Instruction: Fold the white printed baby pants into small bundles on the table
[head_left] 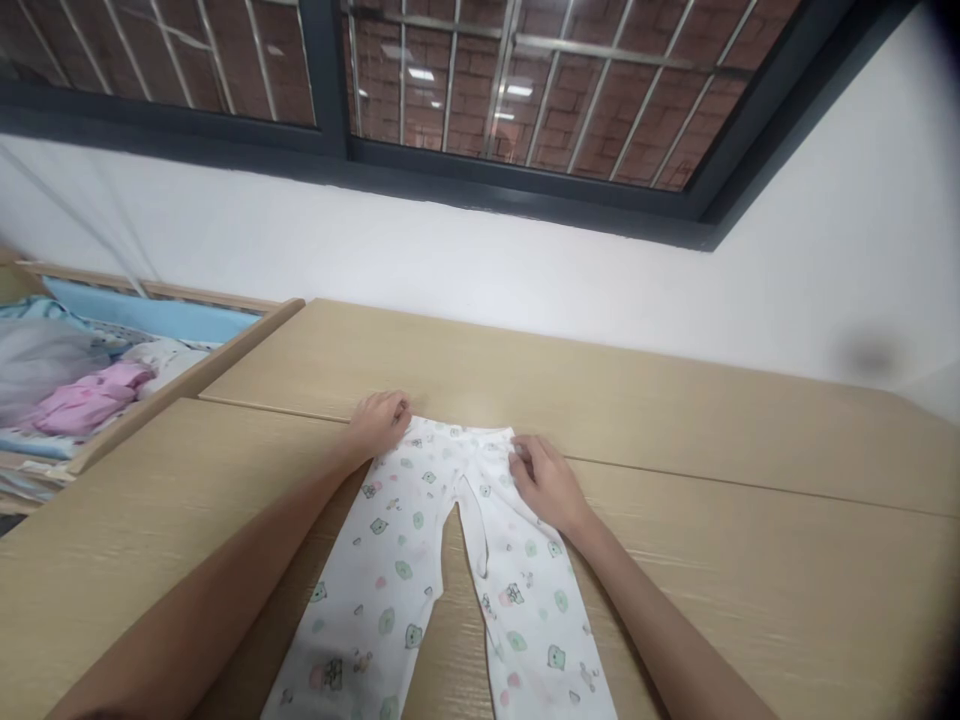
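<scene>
A small pair of white baby trousers (420,560) with green and pink prints lies flat on the light wooden table (750,560), waistband away from me, legs spread toward me. My left hand (379,420) is closed on the left corner of the waistband. My right hand (544,480) pinches the right corner of the waistband, fingers curled on the cloth.
To the left stands a wooden cot (187,375) with a blue pad, pink clothes (86,400) and a grey cloth inside. A white wall (675,290) and a barred window (487,80) rise behind the table. A seam runs across the tabletop.
</scene>
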